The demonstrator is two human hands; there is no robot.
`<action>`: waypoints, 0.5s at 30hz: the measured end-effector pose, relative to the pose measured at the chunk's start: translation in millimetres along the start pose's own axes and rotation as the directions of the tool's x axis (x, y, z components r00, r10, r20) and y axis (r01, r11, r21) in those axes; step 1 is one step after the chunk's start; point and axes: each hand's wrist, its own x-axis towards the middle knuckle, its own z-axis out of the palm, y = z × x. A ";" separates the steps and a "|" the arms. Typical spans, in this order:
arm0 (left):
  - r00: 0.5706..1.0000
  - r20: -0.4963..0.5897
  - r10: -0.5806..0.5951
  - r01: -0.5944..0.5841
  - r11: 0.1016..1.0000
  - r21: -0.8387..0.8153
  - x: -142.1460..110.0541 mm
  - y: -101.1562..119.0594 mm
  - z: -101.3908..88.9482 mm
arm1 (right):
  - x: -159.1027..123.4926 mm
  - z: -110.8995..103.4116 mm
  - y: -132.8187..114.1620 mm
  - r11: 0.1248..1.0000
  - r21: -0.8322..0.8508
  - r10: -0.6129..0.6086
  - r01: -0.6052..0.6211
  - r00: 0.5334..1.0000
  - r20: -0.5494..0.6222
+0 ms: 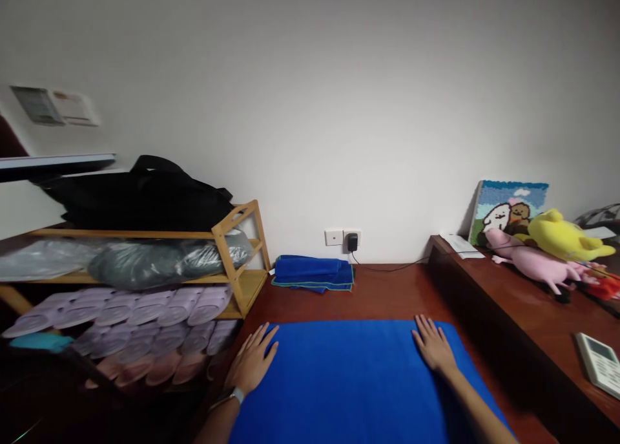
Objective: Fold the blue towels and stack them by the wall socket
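A blue cloth point(353, 379) lies spread flat over the reddish-brown wooden surface. My left hand point(252, 360) rests at its far left corner, fingers stretched out and apart, with a watch point(237, 395) on the wrist. Near the far right corner, my right hand point(433, 346) lies palm down on the cloth with its fingers extended. Neither hand grips anything. Beyond the spread cloth, a folded blue cloth point(312, 273) with a light green edge sits against the wall.
A wooden rack point(242, 263) on the left holds a black bag point(145, 201), plastic-wrapped bundles and several slippers point(165, 308). A black plug point(352, 242) sits in the wall socket. On the raised right ledge are plush toys point(562, 237), a dog picture point(508, 205) and a remote control point(600, 366).
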 end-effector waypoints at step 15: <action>1.000 0.010 -0.001 0.001 0.997 0.080 -0.9 2.1 -0.7 | 8.4 7.8 56.5 0.983 -0.127 0.136 -0.133 0.991 0.014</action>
